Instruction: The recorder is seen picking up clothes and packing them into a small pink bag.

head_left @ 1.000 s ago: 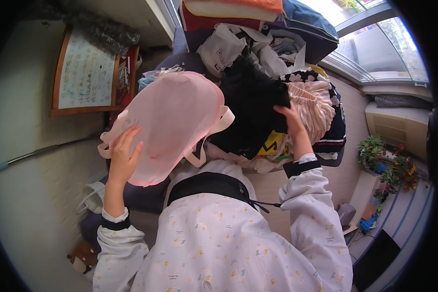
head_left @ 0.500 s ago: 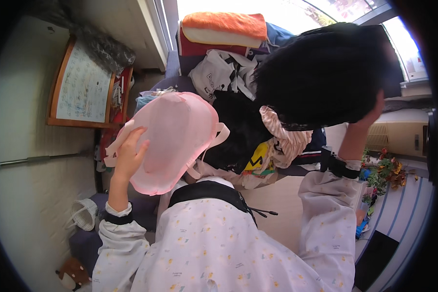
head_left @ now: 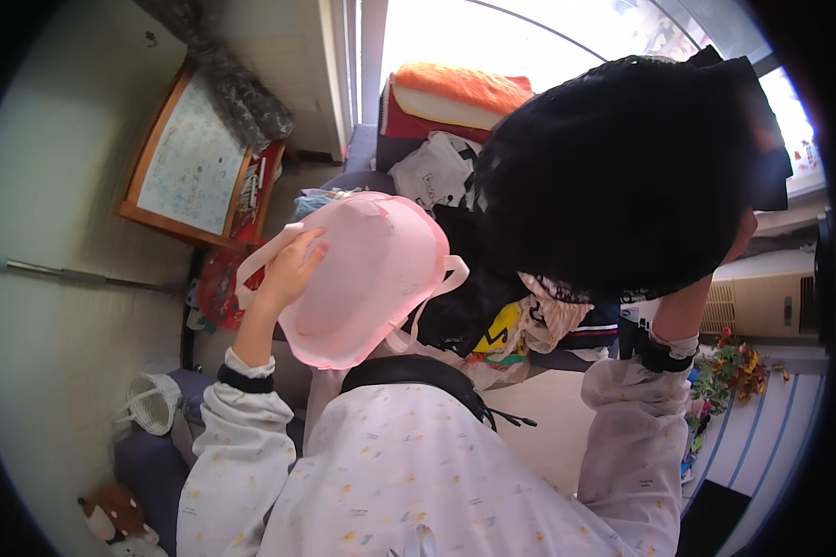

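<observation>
Currently we hold the black garment (head_left: 613,176) aloft on the far right, the right hand (head_left: 742,238) gripping its right edge, fingertips hidden. The left hand (head_left: 293,271) rests its fingers on the pink bag (head_left: 376,278); whether they pinch, we cannot tell. We should steady the bag, lift cloth over the pile (head_left: 500,330), avoid the air conditioner (head_left: 757,304), and use room above the floor (head_left: 548,418), near right.

L side: pale wall (head_left: 65,371) w/ horiz. metal rod (head_left: 74,275) in front or on it (unclear). Upper L: wood-framed whiteboard (head_left: 190,153). Top ctr. to R: lg. window (head_left: 529,32), strong daylight. R side: beige vented unit (head_left: 757,302), plants (head_left: 738,367) nr. blue-striped surface (head_left: 762,427). Ctr.-R: pale floor (head_left: 553,422). Lower L: dk. grey-purple furniture (head_left: 149,478).
</observation>
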A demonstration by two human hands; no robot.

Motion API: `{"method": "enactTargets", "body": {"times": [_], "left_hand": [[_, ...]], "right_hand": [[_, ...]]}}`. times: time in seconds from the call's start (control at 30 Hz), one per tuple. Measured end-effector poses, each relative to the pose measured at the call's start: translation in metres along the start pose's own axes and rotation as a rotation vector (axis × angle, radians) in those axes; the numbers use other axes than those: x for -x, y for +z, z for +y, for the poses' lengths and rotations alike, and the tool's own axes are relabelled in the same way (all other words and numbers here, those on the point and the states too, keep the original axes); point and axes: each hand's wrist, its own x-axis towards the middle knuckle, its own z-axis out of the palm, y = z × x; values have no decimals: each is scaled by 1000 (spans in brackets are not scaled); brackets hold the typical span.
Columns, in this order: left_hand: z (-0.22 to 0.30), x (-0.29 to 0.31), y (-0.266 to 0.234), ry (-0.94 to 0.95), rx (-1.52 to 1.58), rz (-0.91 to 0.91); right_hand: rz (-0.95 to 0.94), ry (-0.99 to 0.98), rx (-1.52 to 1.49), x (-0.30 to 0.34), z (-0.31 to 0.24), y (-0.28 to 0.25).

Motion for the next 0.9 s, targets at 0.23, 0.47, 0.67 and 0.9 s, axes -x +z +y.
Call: {"method": "enactTargets", "body": {"times": [0.23, 0.47, 0.67, 0.9], "left_hand": [[26, 13, -30, 52, -422, -66], [21, 37, -44, 212, -745, 245], [6, 25, -52, 386, 202, 123], [-13, 20, -48, -135, -442, -65]], "right_hand": [[-110, -39, 57, 11, 11, 44], [-549, -326, 212, 61, -25, 143], [-1290, -520, 151, 167, 78, 224], [-1811, -353, 354, 295, 213, 218]]}}
